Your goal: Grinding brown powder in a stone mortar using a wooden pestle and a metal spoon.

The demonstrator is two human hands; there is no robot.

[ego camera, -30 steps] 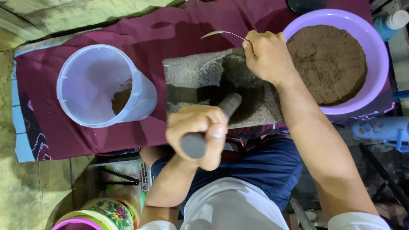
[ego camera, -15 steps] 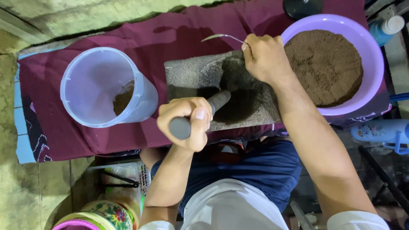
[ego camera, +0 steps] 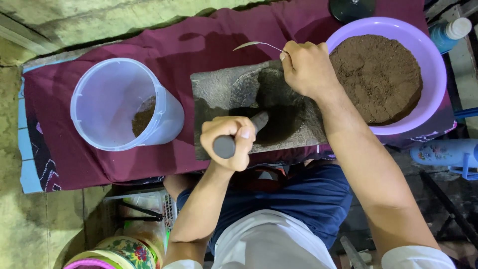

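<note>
A dark pestle (ego camera: 239, 137) is gripped tight in the left hand (ego camera: 230, 142), its tip pressed into the dark paste on the stone slab (ego camera: 219, 89) just ahead of it. A spoon (ego camera: 256, 45) is pinched by the right hand (ego camera: 307, 67), closed around the handle. A purple bowl (ego camera: 433, 60) of brown powder sits just right of that hand, and a clear tub (ego camera: 119, 104) is seen well left of the left hand.

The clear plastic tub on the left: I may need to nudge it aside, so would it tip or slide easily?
The clear plastic tub probably slides easily: it looks thin-walled and holds only a little brown powder. It already seems tilted on the maroon cloth, so a push might tip it.
</note>
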